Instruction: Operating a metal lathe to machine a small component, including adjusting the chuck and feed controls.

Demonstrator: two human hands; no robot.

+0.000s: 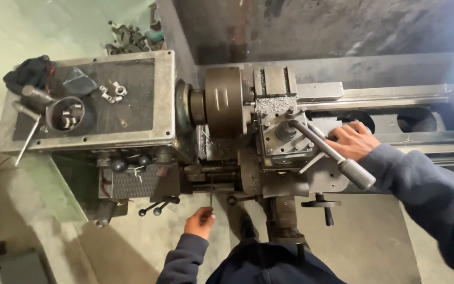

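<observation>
I look straight down on a metal lathe [132, 131]. My left hand [199, 221] is low in front of it, fingers closed around a thin dark lever [211, 195] that hangs from the apron. My right hand [351, 140] rests on the carriage just right of the tool post [285, 131], fingers spread over a small handle under the long tool-post lever [332, 155]. The round chuck [224, 102] sits left of the tool post. Both arms wear dark blue sleeves.
The headstock top [95, 100] carries a small metal cup of parts [66, 114], loose nuts [112, 92], a dark rag [30, 71] and a rod. The lathe bed [395, 105] runs right. Ball levers [156, 208] and a handwheel [321, 204] stick out in front. Scrap lies at the back.
</observation>
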